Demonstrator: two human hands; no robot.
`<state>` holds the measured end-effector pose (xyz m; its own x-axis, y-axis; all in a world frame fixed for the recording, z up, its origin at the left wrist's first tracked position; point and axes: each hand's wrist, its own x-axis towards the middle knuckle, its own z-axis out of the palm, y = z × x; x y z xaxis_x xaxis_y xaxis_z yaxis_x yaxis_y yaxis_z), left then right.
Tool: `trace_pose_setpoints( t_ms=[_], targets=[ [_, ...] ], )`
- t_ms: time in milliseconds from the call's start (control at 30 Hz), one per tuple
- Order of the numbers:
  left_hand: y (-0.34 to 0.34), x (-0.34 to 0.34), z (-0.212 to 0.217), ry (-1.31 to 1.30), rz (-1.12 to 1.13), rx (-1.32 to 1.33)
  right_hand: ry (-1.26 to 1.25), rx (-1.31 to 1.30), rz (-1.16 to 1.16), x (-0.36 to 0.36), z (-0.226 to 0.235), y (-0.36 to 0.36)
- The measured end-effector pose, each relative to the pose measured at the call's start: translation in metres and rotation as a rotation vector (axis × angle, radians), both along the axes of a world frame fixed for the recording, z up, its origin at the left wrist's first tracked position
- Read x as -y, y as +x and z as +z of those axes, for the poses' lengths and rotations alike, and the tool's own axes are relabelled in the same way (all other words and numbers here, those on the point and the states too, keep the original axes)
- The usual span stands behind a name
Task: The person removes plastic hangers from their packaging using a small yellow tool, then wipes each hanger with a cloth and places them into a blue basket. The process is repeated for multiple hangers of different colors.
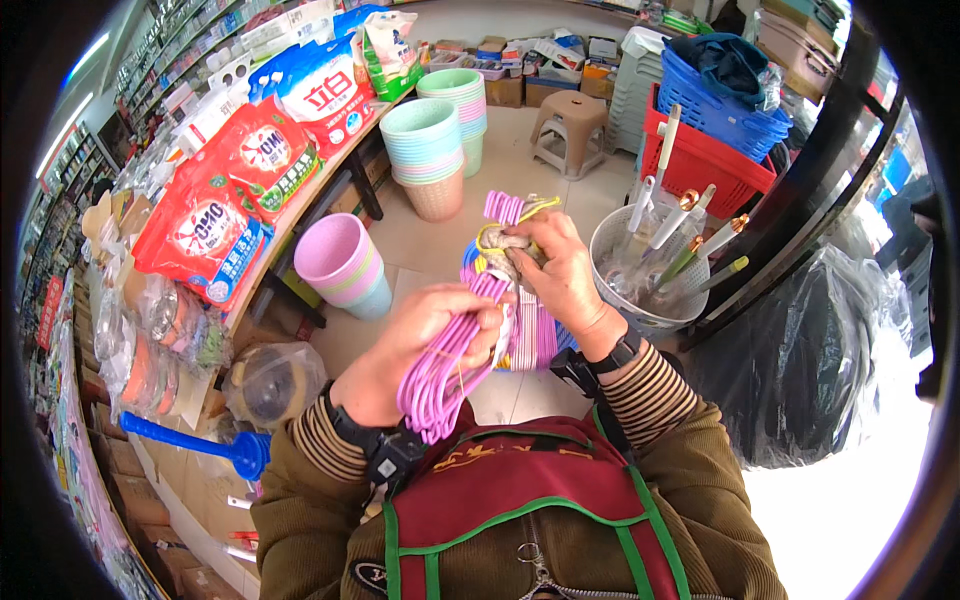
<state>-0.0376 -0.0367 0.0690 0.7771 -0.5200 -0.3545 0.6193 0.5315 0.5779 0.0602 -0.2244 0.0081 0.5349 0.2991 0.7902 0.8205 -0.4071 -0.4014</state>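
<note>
My left hand (425, 330) is closed around a bunch of purple clothes hangers (437, 388), whose looped ends stick out below the fist toward my chest. Just beyond it, my right hand (568, 280) pinches a pale twisted strip (503, 256) at the hooks of a larger hanger bundle. That bundle (536, 325) has purple, blue and yellow hangers packed side by side. A yellow hook (540, 209) and several purple hooks (503, 207) poke up past my right fingers. The fingers partly hide where the strip wraps around the hooks.
Left, a shelf carries red detergent bags (208, 238), with a blue plunger (200, 442) nearer me. Stacked pastel bins (345, 262) stand on the floor beside it. Right are a white basket of long-handled items (622, 262), red and blue baskets (715, 158) and a black plastic-wrapped bundle (800, 355). A stool (570, 130) stands behind.
</note>
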Motion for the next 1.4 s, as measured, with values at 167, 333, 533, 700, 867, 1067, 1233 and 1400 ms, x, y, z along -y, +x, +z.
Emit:
trace_pose_setpoints(
  t_ms=[167,333,533,700,867,1067,1233,1400],
  targets=[
    [-0.014,0.013,-0.009,0.111,-0.042,0.122,0.089,0.015,-0.067,-0.003,0.015,0.015],
    [-0.019,0.025,-0.015,0.101,-0.064,0.138,-0.276,0.022,-0.242,0.0,0.013,0.019],
    [-0.023,0.026,-0.024,0.276,0.005,0.209,0.152,-0.181,-0.196,-0.013,-0.01,0.014],
    [-0.023,0.02,-0.032,0.222,-0.006,0.236,0.358,-0.545,0.089,-0.01,-0.015,0.01],
    [-0.03,0.007,-0.028,0.184,-0.015,0.248,0.583,-1.061,0.761,0.021,-0.022,0.01],
    [-0.039,-0.003,-0.029,0.295,-0.078,0.371,0.895,-1.329,0.359,0.064,-0.014,0.02],
    [-0.04,0.004,-0.036,0.454,-0.116,0.443,0.448,-0.577,0.513,0.051,0.029,-0.014],
    [-0.04,0.011,-0.046,0.729,-0.17,0.705,0.251,-0.488,0.239,0.003,0.041,-0.029]
  ],
)
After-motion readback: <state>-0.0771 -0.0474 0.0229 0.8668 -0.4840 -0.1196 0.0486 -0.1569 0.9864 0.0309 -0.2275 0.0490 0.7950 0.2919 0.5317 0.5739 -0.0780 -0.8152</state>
